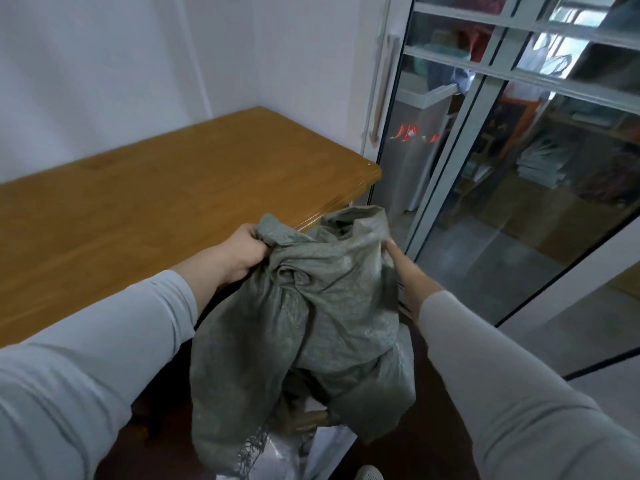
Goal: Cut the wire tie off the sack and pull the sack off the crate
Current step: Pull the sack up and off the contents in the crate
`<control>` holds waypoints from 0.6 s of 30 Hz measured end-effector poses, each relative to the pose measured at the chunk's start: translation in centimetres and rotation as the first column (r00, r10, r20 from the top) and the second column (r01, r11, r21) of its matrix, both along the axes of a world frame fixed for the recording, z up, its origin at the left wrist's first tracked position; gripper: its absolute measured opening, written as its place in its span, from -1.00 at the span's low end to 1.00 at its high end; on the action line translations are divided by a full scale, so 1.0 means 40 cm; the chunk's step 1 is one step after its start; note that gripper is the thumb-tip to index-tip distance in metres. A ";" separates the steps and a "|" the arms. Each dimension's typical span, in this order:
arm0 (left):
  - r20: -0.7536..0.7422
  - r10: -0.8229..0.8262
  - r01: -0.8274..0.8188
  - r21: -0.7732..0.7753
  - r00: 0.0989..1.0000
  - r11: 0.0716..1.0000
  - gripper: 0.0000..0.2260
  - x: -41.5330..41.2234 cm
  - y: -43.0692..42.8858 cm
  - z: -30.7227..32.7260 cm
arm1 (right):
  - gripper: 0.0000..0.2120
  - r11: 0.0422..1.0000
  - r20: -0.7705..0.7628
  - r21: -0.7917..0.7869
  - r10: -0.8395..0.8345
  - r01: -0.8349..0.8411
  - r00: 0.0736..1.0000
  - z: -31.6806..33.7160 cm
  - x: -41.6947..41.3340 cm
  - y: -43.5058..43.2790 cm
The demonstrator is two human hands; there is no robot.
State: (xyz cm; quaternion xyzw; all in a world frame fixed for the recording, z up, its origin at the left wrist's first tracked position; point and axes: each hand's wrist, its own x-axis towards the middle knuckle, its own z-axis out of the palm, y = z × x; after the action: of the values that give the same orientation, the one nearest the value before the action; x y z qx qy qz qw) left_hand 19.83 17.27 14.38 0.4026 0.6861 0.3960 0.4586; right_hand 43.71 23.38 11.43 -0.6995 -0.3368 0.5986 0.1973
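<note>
Sack (311,306) is up in the air, but it could catch below

The sack hangs between the 2 hands, beside the edge of the wooden table (173,188) and near the glass door (485,168). The left hand (242,254) is clenched round a bunch of cloth at the top. The right hand (408,271) touches the other side with its thumb up. Its fingers are hidden behind the cloth, so I cannot tell if they grip.

I see no wire tie. Under the sack sit something brown and something white and shiny (325,445). I cannot tell if that is the crate.

The torn bottom edge of the sack could catch on the things below. A hard pull might then tip or drag them. If only 1 hand has a real hold, the cloth could slip and fall back down. A big swing to the right could hit the glass
</note>
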 end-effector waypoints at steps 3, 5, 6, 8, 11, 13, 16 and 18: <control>0.060 0.036 -0.037 0.003 0.998 0.999 -0.77 -0.013 -0.014 -0.003 | -0.44 0.994 -0.201 -0.108 -0.055 0.034 0.978 -0.045 -0.035 -0.030; 0.020 -0.007 0.008 -0.036 1.000 0.999 -0.80 -0.038 -0.021 -0.001 | -0.55 0.994 -0.120 -0.039 -0.106 0.102 0.987 -0.045 -0.047 -0.016; -0.049 -0.051 0.047 -0.082 0.998 0.996 -0.83 -0.051 -0.024 0.004 | -0.64 0.987 -0.112 0.027 -0.156 0.160 0.981 -0.031 -0.050 0.002; -0.331 -0.271 0.167 -0.309 0.904 0.936 -0.92 -0.089 -0.025 0.016 | -0.79 0.950 -0.111 0.201 -0.220 0.239 0.969 0.044 -0.054 0.034; -0.384 -0.712 0.241 -0.757 0.588 0.608 -0.40 -0.121 -0.024 0.051 | -0.87 0.865 -0.157 0.442 -0.185 0.236 0.970 0.154 -0.069 0.084; -0.237 -0.618 0.293 -0.718 0.750 0.631 0.04 -0.118 -0.019 0.098 | -0.78 0.806 -0.145 0.563 -0.124 0.185 0.982 0.215 -0.092 0.101; -0.083 -0.376 0.320 -0.376 0.923 0.870 0.14 -0.067 0.015 0.157 | -0.75 0.751 -0.185 0.642 -0.045 0.155 0.982 0.284 -0.144 0.107; -0.110 -0.343 0.321 -0.178 0.933 0.930 0.18 0.002 0.031 0.181 | -0.79 0.727 -0.220 0.677 0.059 0.109 0.974 0.320 -0.191 0.087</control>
State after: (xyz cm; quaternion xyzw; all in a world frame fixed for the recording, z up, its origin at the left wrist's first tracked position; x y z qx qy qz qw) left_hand 19.93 18.52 21.62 0.5022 0.6672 0.2284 0.5004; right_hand 36.05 26.87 24.21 -0.5087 -0.4995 0.5050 0.4866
